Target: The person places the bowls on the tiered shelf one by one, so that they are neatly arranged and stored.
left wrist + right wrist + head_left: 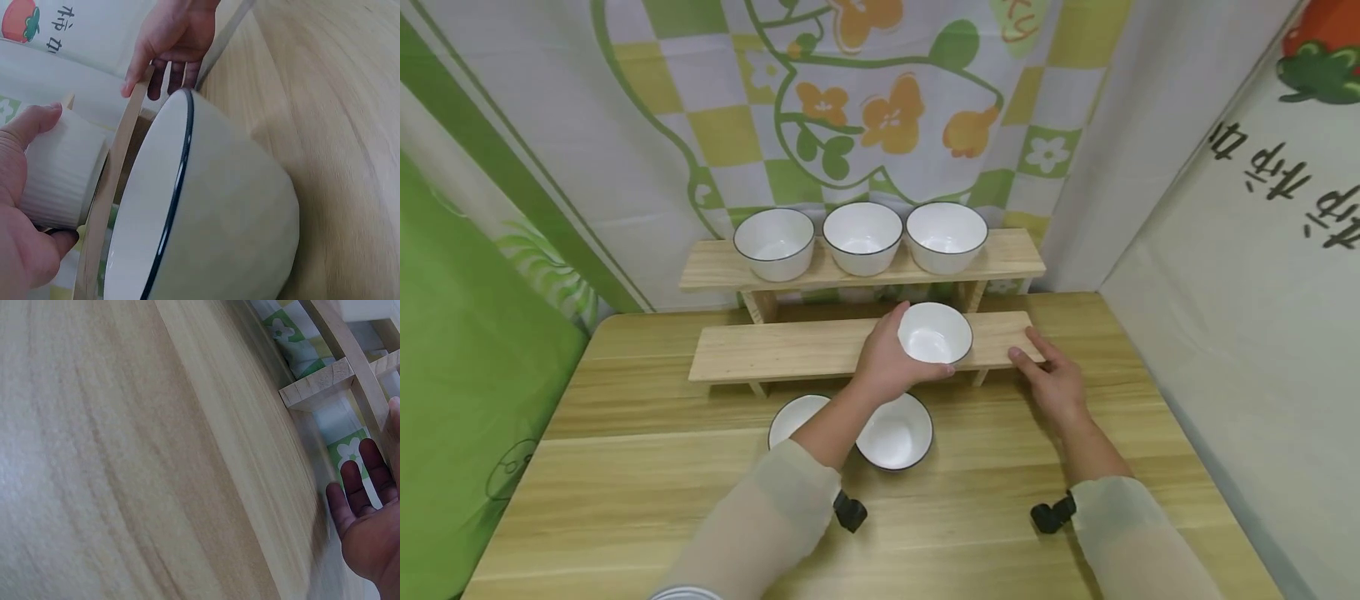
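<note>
Bowl [935,335], white, dark-rimmed, round, so no long axis; at lower shelf [782,350], right of middle; contact with board unclear | left hand [889,360], nearer, curls round bowl's left side | right hand [1062,390], farther right, pinches shelf end; shelf's long axis runs left-right, bowl between hands.
</note>
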Demonstrator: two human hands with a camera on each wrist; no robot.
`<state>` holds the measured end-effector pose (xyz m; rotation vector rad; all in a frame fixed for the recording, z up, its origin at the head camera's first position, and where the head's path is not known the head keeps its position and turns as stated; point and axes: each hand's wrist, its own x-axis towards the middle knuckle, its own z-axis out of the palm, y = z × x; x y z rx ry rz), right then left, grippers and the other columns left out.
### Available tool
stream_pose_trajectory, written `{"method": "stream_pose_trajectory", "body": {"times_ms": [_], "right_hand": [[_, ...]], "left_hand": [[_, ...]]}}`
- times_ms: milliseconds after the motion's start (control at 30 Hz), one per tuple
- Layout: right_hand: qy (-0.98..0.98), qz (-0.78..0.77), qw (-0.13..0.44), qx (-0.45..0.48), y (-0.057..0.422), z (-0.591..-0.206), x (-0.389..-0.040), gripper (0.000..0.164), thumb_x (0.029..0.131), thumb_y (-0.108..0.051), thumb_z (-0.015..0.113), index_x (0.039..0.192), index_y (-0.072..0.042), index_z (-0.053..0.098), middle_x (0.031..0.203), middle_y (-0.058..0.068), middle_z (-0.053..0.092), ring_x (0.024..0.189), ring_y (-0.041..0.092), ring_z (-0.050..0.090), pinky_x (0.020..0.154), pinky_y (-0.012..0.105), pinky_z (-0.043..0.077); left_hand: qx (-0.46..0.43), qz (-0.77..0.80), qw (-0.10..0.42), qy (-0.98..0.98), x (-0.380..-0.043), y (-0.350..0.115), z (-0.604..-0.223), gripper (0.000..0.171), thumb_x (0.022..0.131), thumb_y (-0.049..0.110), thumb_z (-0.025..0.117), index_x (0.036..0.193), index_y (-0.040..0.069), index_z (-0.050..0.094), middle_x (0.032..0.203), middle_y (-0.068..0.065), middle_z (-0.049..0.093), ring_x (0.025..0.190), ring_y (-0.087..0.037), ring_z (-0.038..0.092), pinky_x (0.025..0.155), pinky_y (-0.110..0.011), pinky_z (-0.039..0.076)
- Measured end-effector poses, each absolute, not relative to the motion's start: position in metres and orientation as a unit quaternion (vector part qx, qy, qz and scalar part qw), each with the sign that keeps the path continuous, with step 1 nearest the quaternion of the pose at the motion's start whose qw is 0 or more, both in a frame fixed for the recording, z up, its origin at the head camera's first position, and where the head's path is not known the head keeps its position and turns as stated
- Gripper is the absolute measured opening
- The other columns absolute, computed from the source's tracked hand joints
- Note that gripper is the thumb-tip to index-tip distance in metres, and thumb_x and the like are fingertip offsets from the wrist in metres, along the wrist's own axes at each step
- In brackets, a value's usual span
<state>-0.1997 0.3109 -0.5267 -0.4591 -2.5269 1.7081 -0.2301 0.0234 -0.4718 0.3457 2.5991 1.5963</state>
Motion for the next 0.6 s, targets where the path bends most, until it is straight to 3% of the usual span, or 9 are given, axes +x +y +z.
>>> {"method": "stream_pose_trajectory", "body": {"times_ms": [167,333,433,600], "right_hand": [[-0.818,0.555,0.037,-0.147,0.308,-0.527,-0.201,0.078,0.091,-0.059,0.074,0.158,-0.031,0.044,0.161,0.006,0.042,0.125,0.019,0.056,0.093,0.016,0.047],[-0.796,0.587,0.04,-0.142,0.307,-0.528,-0.202,0.077,0.092,-0.052,0.076,0.158,-0.027,0.045,0.151,0.018,0.052,0.093,0.015,0.073,0.08,0.013,0.054],[-0.787,0.599,0.04,-0.139,0.308,-0.528,-0.201,0.077,0.093,-0.048,0.077,0.158,-0.025,0.044,0.159,0.017,0.043,0.091,0.013,0.074,0.081,0.015,0.056],[-0.774,0.618,0.038,-0.132,0.308,-0.527,-0.2,0.077,0.094,-0.043,0.077,0.159,-0.021,0.042,0.165,0.014,0.033,0.1,0.016,0.072,0.083,0.02,0.057]], "left_hand": [[0.105,0.517,0.032,0.849,-0.23,0.032,-0.472,0.124,0.063,0.042,0.1,0.162,0.013,0.033,0.157,-0.011,0.044,0.14,-0.031,0.046,0.112,-0.047,0.043],[0.102,0.524,0.033,0.845,-0.232,0.04,-0.47,0.123,0.064,0.041,0.1,0.162,0.013,0.032,0.158,-0.012,0.044,0.141,-0.031,0.046,0.112,-0.047,0.043],[0.1,0.528,0.03,0.843,-0.235,0.045,-0.47,0.122,0.064,0.038,0.1,0.162,0.012,0.032,0.157,-0.012,0.044,0.141,-0.031,0.046,0.112,-0.047,0.043],[0.097,0.533,0.028,0.84,-0.239,0.053,-0.472,0.121,0.065,0.035,0.099,0.162,0.012,0.032,0.156,-0.013,0.045,0.139,-0.031,0.048,0.111,-0.047,0.044]]}}
